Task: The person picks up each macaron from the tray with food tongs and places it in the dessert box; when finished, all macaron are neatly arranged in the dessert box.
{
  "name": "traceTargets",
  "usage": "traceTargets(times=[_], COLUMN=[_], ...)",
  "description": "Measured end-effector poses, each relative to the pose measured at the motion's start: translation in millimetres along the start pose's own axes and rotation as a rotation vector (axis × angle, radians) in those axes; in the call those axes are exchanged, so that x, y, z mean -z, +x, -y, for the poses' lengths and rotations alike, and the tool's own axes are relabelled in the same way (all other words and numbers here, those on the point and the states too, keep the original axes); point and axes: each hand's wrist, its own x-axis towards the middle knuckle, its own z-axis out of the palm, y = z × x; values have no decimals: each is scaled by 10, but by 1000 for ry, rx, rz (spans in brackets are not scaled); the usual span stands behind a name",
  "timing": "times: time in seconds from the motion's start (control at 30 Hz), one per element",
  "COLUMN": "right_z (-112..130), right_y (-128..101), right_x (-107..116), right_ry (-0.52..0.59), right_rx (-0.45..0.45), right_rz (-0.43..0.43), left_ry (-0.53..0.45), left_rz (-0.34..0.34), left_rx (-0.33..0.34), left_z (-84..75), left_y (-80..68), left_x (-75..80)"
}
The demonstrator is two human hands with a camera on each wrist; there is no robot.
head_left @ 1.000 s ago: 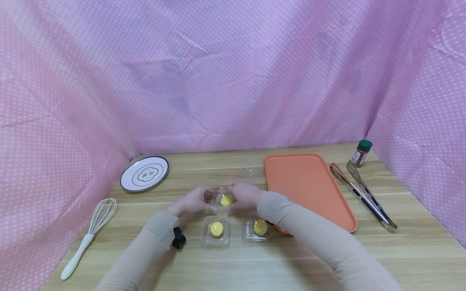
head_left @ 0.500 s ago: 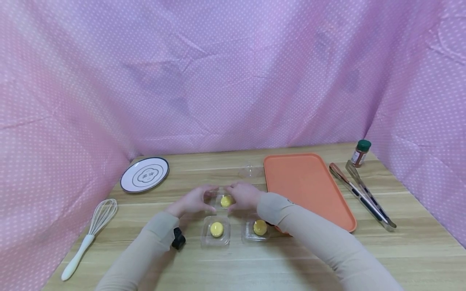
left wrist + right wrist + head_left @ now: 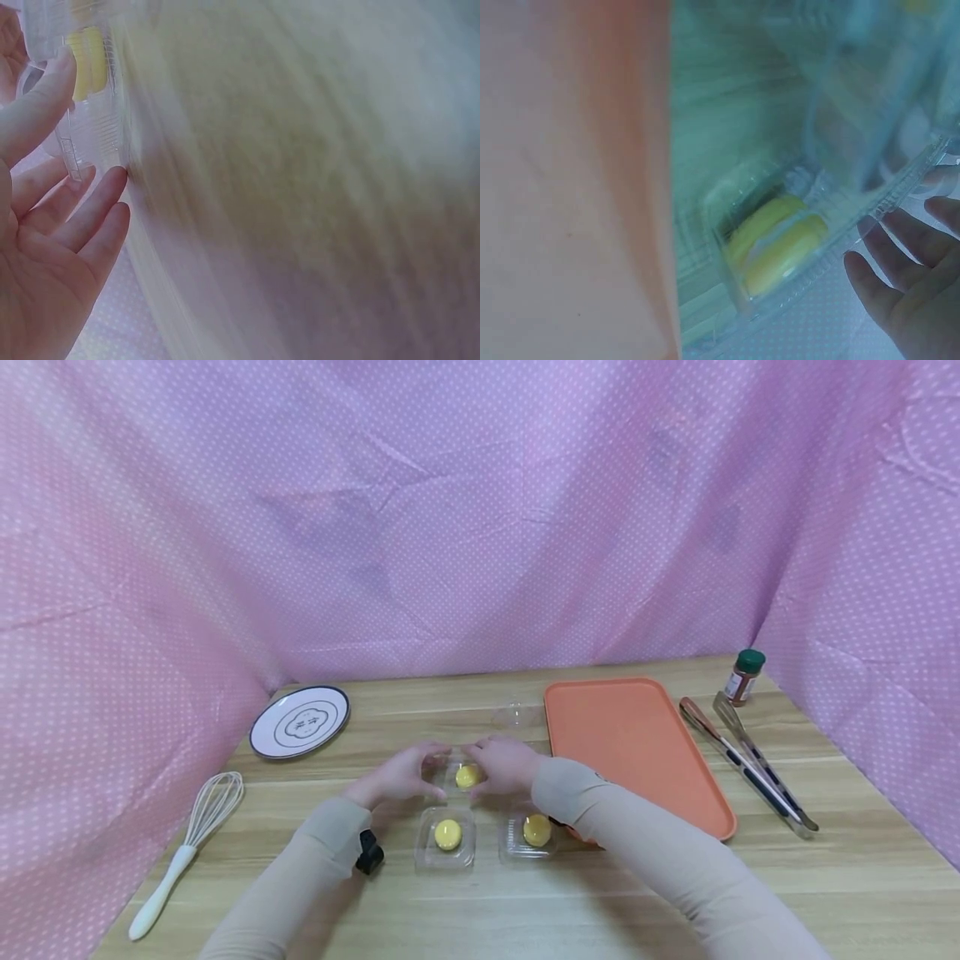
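Note:
A clear plastic box (image 3: 454,768) with a yellow macaron (image 3: 466,777) in it stands on the table between my two hands. My left hand (image 3: 403,772) holds its left side, thumb at the front and fingers behind. In the left wrist view, my thumb (image 3: 49,94) lies against the box wall beside the macaron. My right hand (image 3: 506,764) holds the right side in the same way. Its thumb is hidden in the right wrist view. Closer to me sit two more clear boxes, each with a yellow macaron: the left box (image 3: 424,853) and the right box (image 3: 512,843).
An orange tray (image 3: 630,735) lies to the right, partly beneath my right forearm. Beyond it are metal tongs (image 3: 750,768) and a green-capped jar (image 3: 742,678). A clear plastic piece (image 3: 515,716) lies behind my hands. At left are a white plate (image 3: 277,731) and a whisk (image 3: 180,860).

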Motion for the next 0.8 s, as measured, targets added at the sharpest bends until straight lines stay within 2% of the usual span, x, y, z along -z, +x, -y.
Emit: traceTargets(times=[0.33,0.53,0.8], right_z=[-61,-207,-400], right_y=[-56,-50,-106], right_x=[64,133,187], right_ry=[51,-6,5], right_rx=[21,30,25], right_rz=[-35,-139,-241], left_ry=[-1,16,8], left_rz=[-7,-9,-7], left_rx=[6,-7,1], left_z=[-18,-15,-2], left_y=[-3,7,13], left_x=[13,15,-4])
